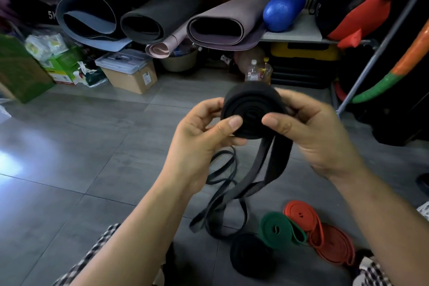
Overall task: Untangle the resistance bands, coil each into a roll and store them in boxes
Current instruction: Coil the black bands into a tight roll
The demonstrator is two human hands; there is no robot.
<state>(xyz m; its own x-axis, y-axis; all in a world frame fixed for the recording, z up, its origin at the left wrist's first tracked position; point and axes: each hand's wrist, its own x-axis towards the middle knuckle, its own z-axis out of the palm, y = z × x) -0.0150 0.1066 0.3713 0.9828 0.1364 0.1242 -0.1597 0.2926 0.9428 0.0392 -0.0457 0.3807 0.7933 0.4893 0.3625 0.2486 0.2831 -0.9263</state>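
Soft, springy black band roll (251, 109) is clamped across its faces by fingers (233, 123) of left hand (204, 130) and right hand (311, 127), likely preventing uncoiling.

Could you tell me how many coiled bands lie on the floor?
4: black roll nearest, green roll beside it, red roll behind, looser red coil at right; others may be hidden.

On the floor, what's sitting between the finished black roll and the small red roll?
The green roll lies between the black roll and the small red roll, seen in the head view.
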